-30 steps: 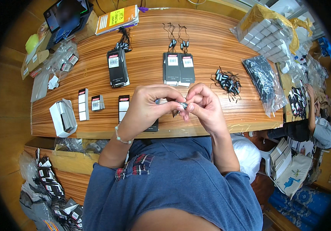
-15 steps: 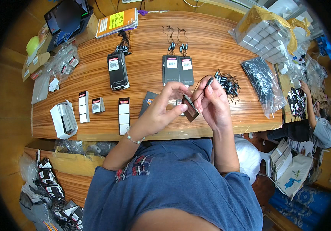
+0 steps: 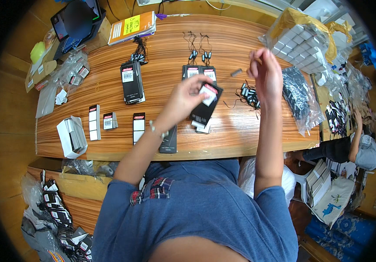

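Note:
My left hand [image 3: 190, 94] grips a black hang tag [image 3: 205, 111] with a white label, held tilted above the table. To the right, my right hand [image 3: 266, 74] is raised with its fingers bent and blurred; whether anything is in them I cannot make out. A small dark piece [image 3: 236, 72], smeared by motion, shows between the two hands. Below my right hand lies a tangle of black strings with small dark ends [image 3: 249, 94]. Beyond my left hand, two stacks of black tags [image 3: 187, 73] lie side by side, partly hidden, their strings stretched away from me.
Another stack of strung tags [image 3: 132, 85] lies left of centre. Label strips [image 3: 94, 124], a small label stack [image 3: 109, 121] and a white box of cards [image 3: 72, 137] line the near left. Plastic bags [image 3: 299, 98] crowd the right; another person [image 3: 365, 148] works beyond.
My hands have moved apart: the right went up and rightward, off the tag. My left hand has shifted up slightly and now shows the tag's labelled face.

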Tool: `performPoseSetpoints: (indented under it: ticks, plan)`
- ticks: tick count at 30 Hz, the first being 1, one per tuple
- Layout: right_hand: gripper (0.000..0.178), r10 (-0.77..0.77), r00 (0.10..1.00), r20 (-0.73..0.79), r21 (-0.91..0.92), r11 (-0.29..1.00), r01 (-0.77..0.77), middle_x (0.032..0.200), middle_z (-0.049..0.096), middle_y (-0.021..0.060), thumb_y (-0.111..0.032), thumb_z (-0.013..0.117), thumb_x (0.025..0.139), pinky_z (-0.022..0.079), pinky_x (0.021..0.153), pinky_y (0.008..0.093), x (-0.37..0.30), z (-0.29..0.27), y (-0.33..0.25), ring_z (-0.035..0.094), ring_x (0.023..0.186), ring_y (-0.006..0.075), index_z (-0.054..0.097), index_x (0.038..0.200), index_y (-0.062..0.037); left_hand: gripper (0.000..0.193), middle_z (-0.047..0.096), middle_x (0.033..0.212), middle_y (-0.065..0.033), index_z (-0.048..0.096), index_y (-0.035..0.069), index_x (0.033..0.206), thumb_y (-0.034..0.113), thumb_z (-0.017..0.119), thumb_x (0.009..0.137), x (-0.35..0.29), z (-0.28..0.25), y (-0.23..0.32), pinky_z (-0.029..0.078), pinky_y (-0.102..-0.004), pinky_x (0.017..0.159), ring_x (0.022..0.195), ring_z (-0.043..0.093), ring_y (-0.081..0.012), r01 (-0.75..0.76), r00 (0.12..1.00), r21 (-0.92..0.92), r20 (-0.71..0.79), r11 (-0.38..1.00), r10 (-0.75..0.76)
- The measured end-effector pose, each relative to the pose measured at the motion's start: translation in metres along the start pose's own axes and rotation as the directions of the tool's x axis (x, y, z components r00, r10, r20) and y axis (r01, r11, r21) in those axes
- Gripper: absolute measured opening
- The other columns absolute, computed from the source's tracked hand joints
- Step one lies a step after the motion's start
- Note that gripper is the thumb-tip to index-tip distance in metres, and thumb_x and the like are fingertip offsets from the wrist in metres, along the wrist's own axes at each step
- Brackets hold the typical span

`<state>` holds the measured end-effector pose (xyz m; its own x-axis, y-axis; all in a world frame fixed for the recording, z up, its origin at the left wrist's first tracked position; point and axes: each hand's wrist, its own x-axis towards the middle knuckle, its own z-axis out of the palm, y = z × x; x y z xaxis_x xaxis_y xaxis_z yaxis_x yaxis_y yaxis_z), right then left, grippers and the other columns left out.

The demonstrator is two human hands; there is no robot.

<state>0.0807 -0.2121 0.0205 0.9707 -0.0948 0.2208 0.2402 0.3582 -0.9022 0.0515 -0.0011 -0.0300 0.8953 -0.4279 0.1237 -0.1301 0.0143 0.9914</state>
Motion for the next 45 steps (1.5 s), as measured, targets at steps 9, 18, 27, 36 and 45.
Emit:
performPoseSetpoints:
  ticks: [9,18,27,36,45]
  plan:
    - [0.028,0.122,0.991,-0.052,-0.125,0.984,-0.128,0.070,0.054,0.0040,-0.023,0.034,0.095,0.039,0.047,0.0255,0.121,0.000,0.021,0.045,0.049,0.0099,0.052,0.082,-0.0063,0.033,0.064,0.077,-0.0085,0.054,0.001,0.102,0.000,0.068,0.072,0.081,-0.023,-0.056,0.045,-0.0227,0.057,0.068,0.059,-0.0100,0.123,0.987,0.040,-0.110,0.992,-0.118]
    - [0.027,0.165,0.984,-0.073,-0.256,0.950,-0.179,0.067,0.055,0.0012,-0.025,0.037,0.094,0.038,0.047,0.0249,0.135,0.013,0.040,0.044,0.046,0.0088,0.054,0.081,-0.0085,0.033,0.063,0.073,-0.0068,0.062,0.006,0.093,0.012,0.075,0.064,0.087,-0.015,-0.060,0.045,-0.0304,0.068,0.074,0.057,-0.0195,0.051,0.986,0.528,-0.162,0.848,0.042]
    - [0.028,0.307,0.952,0.010,-0.359,0.889,-0.283,0.064,0.055,-0.0005,-0.026,0.041,0.093,0.035,0.043,0.0244,0.155,0.021,0.076,0.042,0.046,0.0081,0.059,0.081,-0.0082,0.042,0.053,0.105,-0.0077,0.066,0.013,0.097,0.033,0.076,0.062,0.078,-0.021,-0.053,0.036,-0.0379,0.087,0.098,0.044,-0.0262,0.027,0.980,0.845,-0.126,0.534,0.151]
    - [0.024,0.524,0.849,-0.060,-0.580,0.674,-0.457,0.066,0.053,-0.0024,-0.030,0.042,0.090,0.038,0.053,0.0258,0.201,0.010,0.140,0.046,0.054,0.0085,0.058,0.082,-0.0129,0.045,0.049,0.113,-0.0122,0.054,0.007,0.115,0.030,0.065,0.078,-0.034,-0.038,0.008,0.033,-0.0383,0.095,0.110,0.041,-0.0283,0.031,0.973,0.667,-0.191,0.745,0.130]
    - [0.013,0.567,0.816,-0.113,-0.482,0.687,-0.544,0.082,0.057,0.0057,-0.014,0.051,0.086,0.048,0.055,0.0320,0.228,-0.002,0.178,0.055,0.061,0.0162,0.055,0.096,-0.0069,0.033,0.051,0.106,-0.0111,0.059,0.005,0.107,0.019,0.065,0.078,-0.127,-0.052,0.020,0.035,-0.0362,0.091,0.103,0.045,-0.0273,0.219,0.932,0.579,-0.361,0.785,0.007]
